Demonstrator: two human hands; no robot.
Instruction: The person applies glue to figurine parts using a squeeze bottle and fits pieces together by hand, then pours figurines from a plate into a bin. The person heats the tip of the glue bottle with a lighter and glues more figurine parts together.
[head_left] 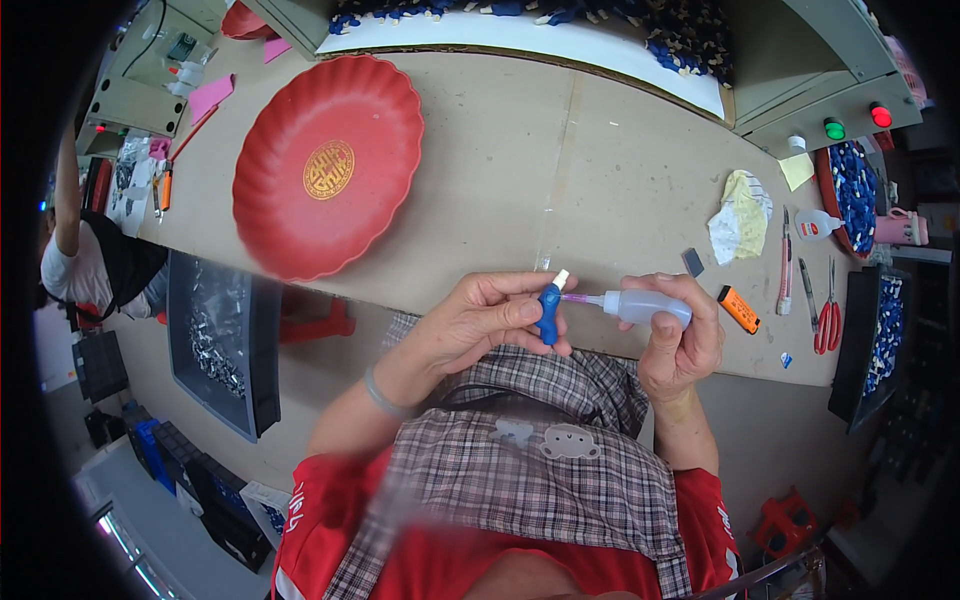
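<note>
The left hand (497, 322) is pinching a small blue piece (548, 318) between its thumb and fingers. The right hand (685, 335) is holding a cloudy squeeze bottle (650, 307), fingers bending around it. Its thin tip (582, 298) is pointing at the piece; I cannot tell about touching. Both hands are working near the table (480, 190) edge.

Left hand (465, 325): blue piece (548, 318) with cream tip (561, 278). Right hand (695, 335): milky-white bottle (650, 306), purple nozzle (577, 298). Left of the grip, red plate (375, 125), gold emblem (329, 169); below, grey-and-white checked apron (600, 495).
</note>
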